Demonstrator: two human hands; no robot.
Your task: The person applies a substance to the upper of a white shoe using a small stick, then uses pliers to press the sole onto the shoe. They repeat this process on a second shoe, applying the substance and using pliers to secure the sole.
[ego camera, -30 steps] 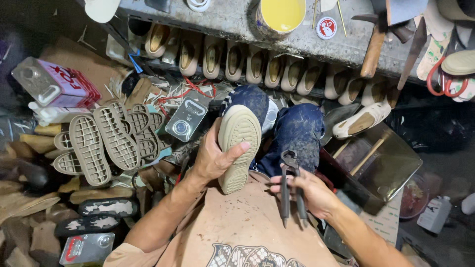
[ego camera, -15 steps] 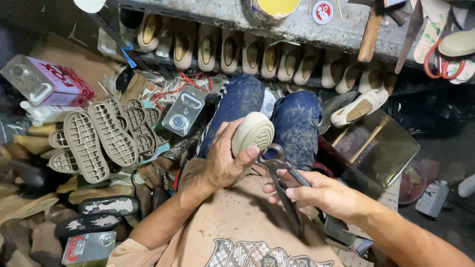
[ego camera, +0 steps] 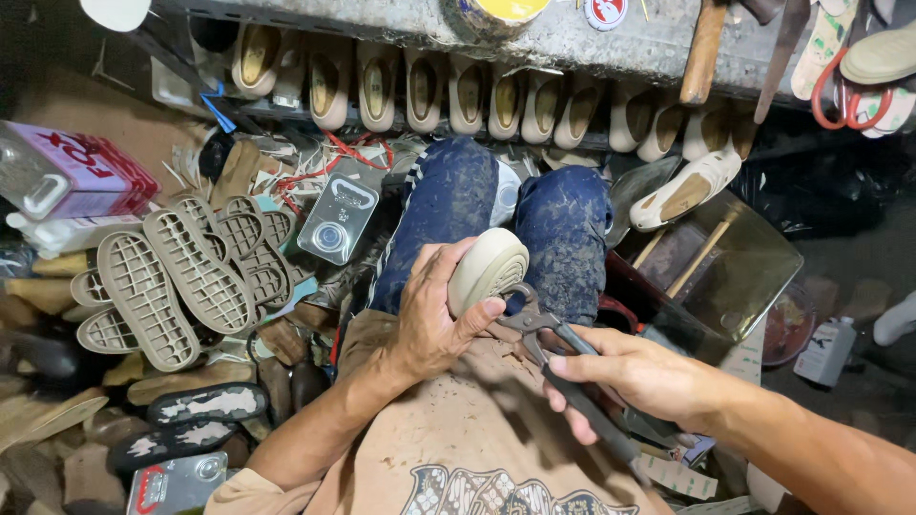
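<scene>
Since the earlier frame, both hands have drawn closer over the lap; the shoe has turned toe-forward and the pincers have swung up to meet its edge.

Long grey concrete shelf [ego camera: 611, 43] across the top, with a row of beige shoe uppers [ego camera: 458, 91] tucked beneath it. Person seated, knees in dusty dark-blue jeans [ego camera: 563, 238], a tan cloth apron [ego camera: 477, 439] spread across the lap. To the left, a fanned stack of tan ribbed rubber outsoles [ego camera: 172, 277], a pink and white plastic jug [ego camera: 72, 176] behind them, and a flat silver metal tin [ego camera: 339, 215] lying near the knee.

Left hand [ego camera: 429, 319] clenched around a cream-coloured lasted shoe [ego camera: 487, 267], sole side facing up and outward, held above the lap between the knees, thumb pressed on its lower edge. Right hand [ego camera: 639, 377] wrapped around the handles of dark steel lasting pincers [ego camera: 558, 353], whose head touches the shoe's rim just below the thumb. Whether the head actually bites material, cannot tell.

Judgement: to do this well, keep the shoe braced hard against the lap, take small bites at the rim, pull evenly toward the sole centre, and keep the thumb clear of the pincer head.
</scene>
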